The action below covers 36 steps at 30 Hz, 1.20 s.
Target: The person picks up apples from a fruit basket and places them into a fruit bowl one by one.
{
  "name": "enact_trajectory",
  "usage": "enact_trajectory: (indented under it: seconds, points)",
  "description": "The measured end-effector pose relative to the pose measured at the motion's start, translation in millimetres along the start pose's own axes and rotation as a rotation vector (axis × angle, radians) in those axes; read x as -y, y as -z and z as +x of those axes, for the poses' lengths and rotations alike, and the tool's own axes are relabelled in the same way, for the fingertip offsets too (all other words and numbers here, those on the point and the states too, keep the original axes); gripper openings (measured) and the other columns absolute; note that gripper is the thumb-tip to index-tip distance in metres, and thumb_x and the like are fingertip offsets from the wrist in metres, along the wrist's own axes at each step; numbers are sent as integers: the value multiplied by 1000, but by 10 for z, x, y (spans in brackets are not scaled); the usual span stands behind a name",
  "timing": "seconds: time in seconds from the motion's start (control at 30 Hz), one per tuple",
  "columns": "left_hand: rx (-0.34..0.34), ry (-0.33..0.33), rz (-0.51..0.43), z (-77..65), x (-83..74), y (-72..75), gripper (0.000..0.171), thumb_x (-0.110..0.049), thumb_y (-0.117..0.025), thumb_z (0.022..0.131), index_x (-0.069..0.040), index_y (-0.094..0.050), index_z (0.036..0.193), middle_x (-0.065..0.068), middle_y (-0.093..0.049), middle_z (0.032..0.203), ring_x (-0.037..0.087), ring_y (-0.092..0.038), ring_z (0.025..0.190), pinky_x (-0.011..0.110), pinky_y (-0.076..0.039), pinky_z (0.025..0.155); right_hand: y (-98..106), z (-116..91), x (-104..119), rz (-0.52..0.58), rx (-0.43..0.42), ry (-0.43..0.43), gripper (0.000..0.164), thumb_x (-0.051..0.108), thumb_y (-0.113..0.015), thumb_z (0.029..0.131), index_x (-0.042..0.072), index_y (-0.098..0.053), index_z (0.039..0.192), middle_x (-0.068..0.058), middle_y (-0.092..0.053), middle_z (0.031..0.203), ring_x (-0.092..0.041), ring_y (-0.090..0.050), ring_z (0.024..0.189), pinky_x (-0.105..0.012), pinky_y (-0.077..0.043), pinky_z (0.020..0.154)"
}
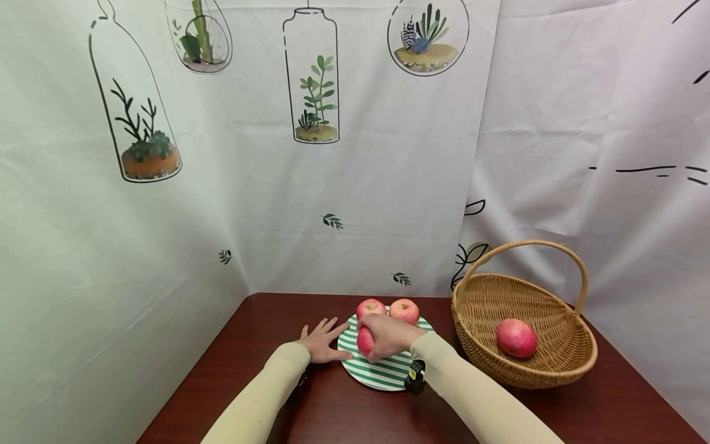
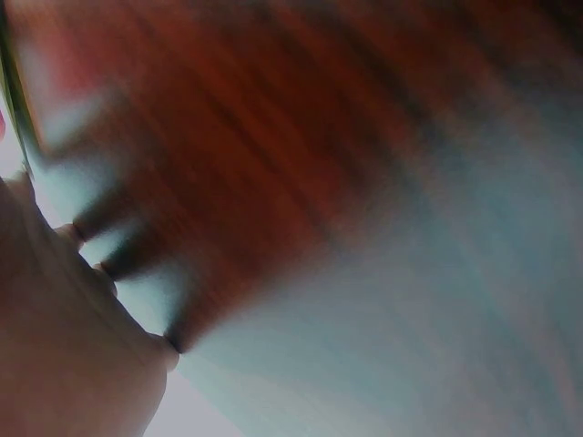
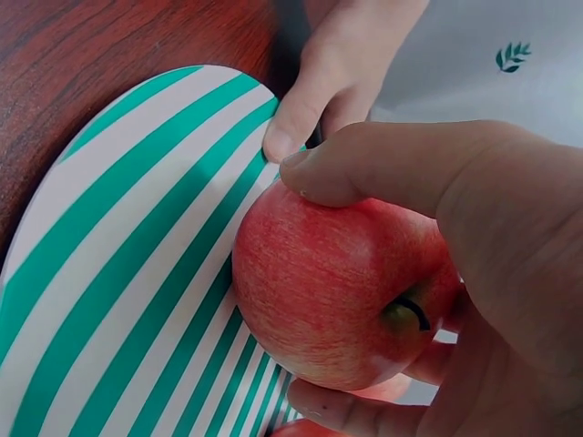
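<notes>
A round board with green and white stripes [image 1: 383, 373] lies on the dark red table. Over it my right hand [image 1: 391, 336] grips a red apple [image 3: 337, 282], thumb on one side and fingers curled round the other; the stem shows in the right wrist view. Two more apples, one on the left [image 1: 370, 308] and one on the right [image 1: 405, 311], sit at the board's far side. My left hand [image 1: 322, 343] has its fingers spread, with the thumb touching the board's left edge. In the left wrist view only part of that hand [image 2: 73, 337] appears, against a blurred background.
To the right stands a wicker basket [image 1: 471, 339] with a tall arched handle, tilted towards me, and one red apple [image 1: 517, 338] inside. White cloth walls [image 1: 355, 185] printed with plants in glass jars enclose the table [image 1: 222, 394] at the back and sides.
</notes>
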<state>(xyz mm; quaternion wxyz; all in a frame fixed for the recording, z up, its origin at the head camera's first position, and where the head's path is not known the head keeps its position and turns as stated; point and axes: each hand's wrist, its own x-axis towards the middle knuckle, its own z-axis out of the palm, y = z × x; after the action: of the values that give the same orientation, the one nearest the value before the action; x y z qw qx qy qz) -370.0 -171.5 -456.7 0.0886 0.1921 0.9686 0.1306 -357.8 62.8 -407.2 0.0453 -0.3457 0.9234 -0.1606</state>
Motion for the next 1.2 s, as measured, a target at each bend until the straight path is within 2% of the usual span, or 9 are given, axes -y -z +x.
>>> enact_trajectory:
  seconds: [0.33,0.6,0.87,1.2]
  points:
    - [-13,6,6,-21,-22,2,85,-67,-61,89,-27,-33,159,10,-23,167,36,-17,155,72,-9,115,-1,-10,48,-40,-17,1,66,28,-89,73,16,-61,131,6,-64,118,-12,-59,104,-33,-55,86]
    - [-11,9,12,-9,-21,-4,85,-68,-60,89,-28,-33,159,10,-22,167,36,-17,155,72,-10,115,-17,-8,51,-52,-34,-7,75,33,-90,72,16,-58,138,4,-62,129,-14,-59,109,-35,-55,89]
    - [-4,-9,19,36,55,-52,91,-76,-55,86,-28,-31,160,10,-21,168,37,-15,155,72,-6,116,1,-6,54,-33,-47,0,72,35,-89,73,16,-59,136,2,-60,132,-14,-55,114,-35,-55,86]
    - [-11,-1,16,10,17,-27,88,-71,-59,87,-28,-33,159,10,-23,167,37,-17,155,73,-9,115,-2,-18,64,-24,-48,-13,69,34,-87,75,16,-60,136,2,-61,130,-15,-55,114,-36,-56,86]
